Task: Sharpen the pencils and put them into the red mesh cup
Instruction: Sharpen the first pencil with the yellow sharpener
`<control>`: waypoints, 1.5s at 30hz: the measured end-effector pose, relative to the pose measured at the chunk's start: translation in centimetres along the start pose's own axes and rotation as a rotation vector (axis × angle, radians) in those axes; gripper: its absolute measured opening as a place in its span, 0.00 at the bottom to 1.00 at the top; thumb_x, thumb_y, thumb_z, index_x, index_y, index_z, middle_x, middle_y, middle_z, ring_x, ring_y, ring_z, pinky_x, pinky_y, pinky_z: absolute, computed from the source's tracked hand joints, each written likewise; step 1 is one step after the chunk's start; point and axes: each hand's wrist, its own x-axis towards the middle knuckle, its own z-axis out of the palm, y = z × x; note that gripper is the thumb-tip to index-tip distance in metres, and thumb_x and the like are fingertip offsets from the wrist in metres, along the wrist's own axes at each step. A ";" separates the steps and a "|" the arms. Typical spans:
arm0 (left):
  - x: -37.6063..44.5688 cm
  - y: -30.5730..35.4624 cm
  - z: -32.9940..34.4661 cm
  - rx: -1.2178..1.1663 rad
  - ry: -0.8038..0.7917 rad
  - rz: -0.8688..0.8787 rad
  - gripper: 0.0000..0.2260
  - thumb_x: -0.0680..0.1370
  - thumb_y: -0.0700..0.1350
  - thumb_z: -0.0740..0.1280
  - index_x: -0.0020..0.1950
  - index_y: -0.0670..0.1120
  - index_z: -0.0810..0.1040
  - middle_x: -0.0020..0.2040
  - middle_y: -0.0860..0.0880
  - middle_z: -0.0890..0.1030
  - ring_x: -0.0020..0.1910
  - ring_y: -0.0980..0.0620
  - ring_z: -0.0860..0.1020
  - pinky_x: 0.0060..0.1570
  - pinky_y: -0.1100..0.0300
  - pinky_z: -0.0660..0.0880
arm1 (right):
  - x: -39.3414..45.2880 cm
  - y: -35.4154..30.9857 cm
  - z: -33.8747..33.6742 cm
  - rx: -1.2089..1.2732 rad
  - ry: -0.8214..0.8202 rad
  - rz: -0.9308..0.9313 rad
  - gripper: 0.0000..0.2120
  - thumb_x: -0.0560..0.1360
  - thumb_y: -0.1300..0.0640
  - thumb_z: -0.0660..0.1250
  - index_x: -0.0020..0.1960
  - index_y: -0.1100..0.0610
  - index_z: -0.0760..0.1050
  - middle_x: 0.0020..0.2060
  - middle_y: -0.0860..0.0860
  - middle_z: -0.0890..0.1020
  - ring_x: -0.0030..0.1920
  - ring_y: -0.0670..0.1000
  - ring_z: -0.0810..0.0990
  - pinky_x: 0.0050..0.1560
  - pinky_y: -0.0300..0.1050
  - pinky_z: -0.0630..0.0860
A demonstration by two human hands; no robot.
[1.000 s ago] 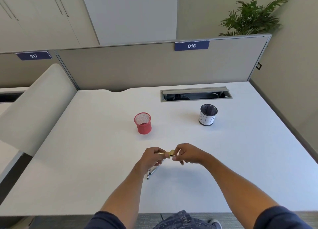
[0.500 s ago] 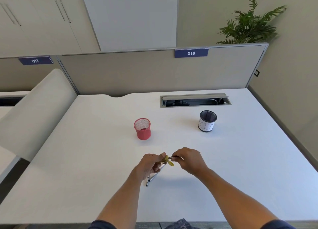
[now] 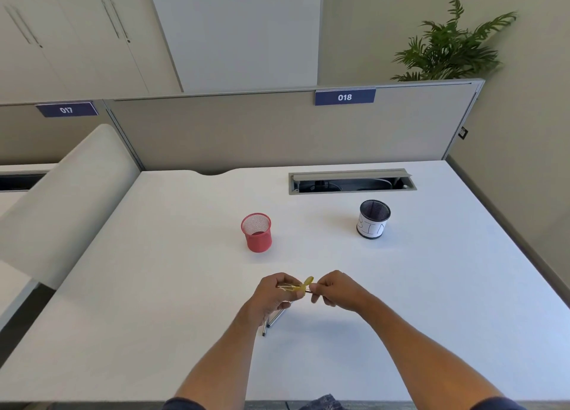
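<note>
While both hands meet low over the counter: sharpening step in hand, judged from the pose.
Left hand (image 3: 276, 292): grip curled tight round a pencil (image 3: 285, 285), only a thin stretch showing past the knuckles; likely braced so the shaft cannot spin away.
Right hand (image 3: 334, 289): grip pinched together at the pencil's near end, just behind the yellow sharpener (image 3: 303, 286); exactly which hand pins the sharpener, cannot tell.
Sharpener: sits between the two fists, touching both; held up off the counter (image 3: 431, 301), probably for room to twist.
Spare pencils (image 3: 273, 320): two dark sticks lying on the counter just below the left hand, close by for a quick next pick.
Red mesh cup (image 3: 256, 232): upright, well ahead of the hands, mouth open; no pencil seen standing in it.
Black cup (image 3: 373, 219): off to the right, white label reading BIN, apparently for waste.
Progress: early, nothing delivered yet.
</note>
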 end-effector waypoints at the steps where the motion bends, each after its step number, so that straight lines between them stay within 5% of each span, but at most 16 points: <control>1: 0.0 0.2 0.1 0.000 0.013 -0.008 0.10 0.72 0.39 0.79 0.51 0.42 0.84 0.41 0.47 0.82 0.39 0.53 0.78 0.44 0.59 0.76 | -0.1 -0.1 -0.1 -0.020 0.011 -0.019 0.13 0.75 0.43 0.68 0.43 0.51 0.83 0.24 0.48 0.79 0.27 0.43 0.73 0.37 0.42 0.69; 5: -0.1 0.6 0.5 -0.096 0.044 -0.067 0.10 0.75 0.43 0.77 0.47 0.37 0.82 0.30 0.47 0.76 0.26 0.55 0.69 0.32 0.63 0.69 | -0.5 0.0 -0.2 -0.115 0.043 -0.091 0.08 0.71 0.48 0.73 0.45 0.48 0.75 0.35 0.44 0.85 0.31 0.43 0.76 0.34 0.43 0.72; 12: -0.3 0.4 0.9 -0.160 -0.002 -0.190 0.17 0.82 0.52 0.67 0.49 0.38 0.85 0.26 0.50 0.70 0.26 0.54 0.59 0.32 0.62 0.66 | -0.9 0.6 0.8 -0.470 0.408 -0.431 0.03 0.76 0.53 0.72 0.45 0.51 0.84 0.40 0.44 0.84 0.42 0.47 0.78 0.41 0.45 0.73; 17: -0.2 0.3 0.5 -0.113 -0.043 -0.096 0.09 0.78 0.45 0.73 0.41 0.41 0.83 0.30 0.48 0.74 0.27 0.53 0.68 0.33 0.62 0.69 | -1.3 0.9 1.0 -0.460 0.385 -0.287 0.07 0.79 0.48 0.68 0.48 0.47 0.84 0.39 0.42 0.84 0.42 0.46 0.79 0.40 0.45 0.75; 19: -0.1 0.4 0.3 -0.029 -0.040 -0.062 0.08 0.75 0.42 0.77 0.45 0.37 0.84 0.31 0.48 0.74 0.29 0.54 0.69 0.36 0.62 0.68 | -1.0 0.8 1.3 -0.400 0.337 -0.135 0.09 0.78 0.44 0.67 0.46 0.46 0.84 0.32 0.42 0.80 0.36 0.45 0.76 0.37 0.42 0.72; 23: -0.1 0.2 -0.3 0.137 -0.063 -0.025 0.12 0.72 0.41 0.78 0.53 0.39 0.86 0.41 0.47 0.81 0.38 0.52 0.74 0.42 0.61 0.72 | -0.7 1.0 0.9 0.044 0.017 0.044 0.14 0.77 0.45 0.69 0.39 0.51 0.86 0.25 0.44 0.74 0.28 0.47 0.68 0.30 0.39 0.64; 26: -0.1 -0.1 -0.1 0.198 -0.067 -0.015 0.10 0.72 0.44 0.78 0.51 0.42 0.86 0.40 0.48 0.82 0.35 0.53 0.76 0.41 0.61 0.72 | -1.1 1.4 0.4 0.141 -0.140 0.088 0.15 0.75 0.41 0.69 0.42 0.52 0.84 0.26 0.47 0.73 0.28 0.48 0.66 0.27 0.38 0.59; 28: -0.1 -0.2 0.3 0.208 -0.053 -0.028 0.07 0.75 0.45 0.77 0.47 0.41 0.86 0.35 0.47 0.79 0.30 0.54 0.74 0.35 0.63 0.71 | -1.2 1.7 0.4 0.116 -0.123 0.060 0.13 0.71 0.42 0.74 0.45 0.52 0.80 0.28 0.49 0.79 0.28 0.46 0.69 0.27 0.37 0.63; 32: -0.6 -0.1 0.5 0.191 -0.038 -0.114 0.17 0.78 0.54 0.72 0.41 0.40 0.85 0.27 0.48 0.74 0.24 0.53 0.66 0.28 0.63 0.66 | -1.1 2.0 0.7 -0.081 -0.034 -0.071 0.09 0.69 0.49 0.75 0.42 0.50 0.76 0.35 0.43 0.85 0.32 0.43 0.74 0.34 0.42 0.70; 37: -0.4 -0.3 0.4 0.096 -0.064 -0.187 0.24 0.79 0.61 0.67 0.39 0.41 0.86 0.23 0.51 0.69 0.22 0.53 0.59 0.26 0.63 0.59 | -1.1 2.3 1.6 -0.439 0.379 -0.308 0.05 0.73 0.45 0.74 0.44 0.46 0.82 0.39 0.41 0.82 0.44 0.41 0.77 0.42 0.42 0.74; 41: -0.3 -1.0 -0.2 0.166 -0.081 -0.087 0.21 0.77 0.60 0.71 0.42 0.42 0.87 0.26 0.49 0.73 0.25 0.53 0.67 0.30 0.63 0.64 | -1.4 2.2 1.6 -0.419 0.305 -0.274 0.06 0.76 0.43 0.70 0.45 0.43 0.84 0.38 0.40 0.83 0.41 0.43 0.78 0.42 0.44 0.75; 45: -0.1 -1.3 -0.5 0.316 -0.087 -0.017 0.16 0.72 0.54 0.78 0.42 0.41 0.86 0.31 0.49 0.81 0.30 0.56 0.76 0.36 0.67 0.71 | -1.1 2.3 1.7 -0.249 0.170 -0.095 0.13 0.74 0.39 0.69 0.40 0.47 0.84 0.26 0.46 0.76 0.29 0.45 0.70 0.33 0.43 0.67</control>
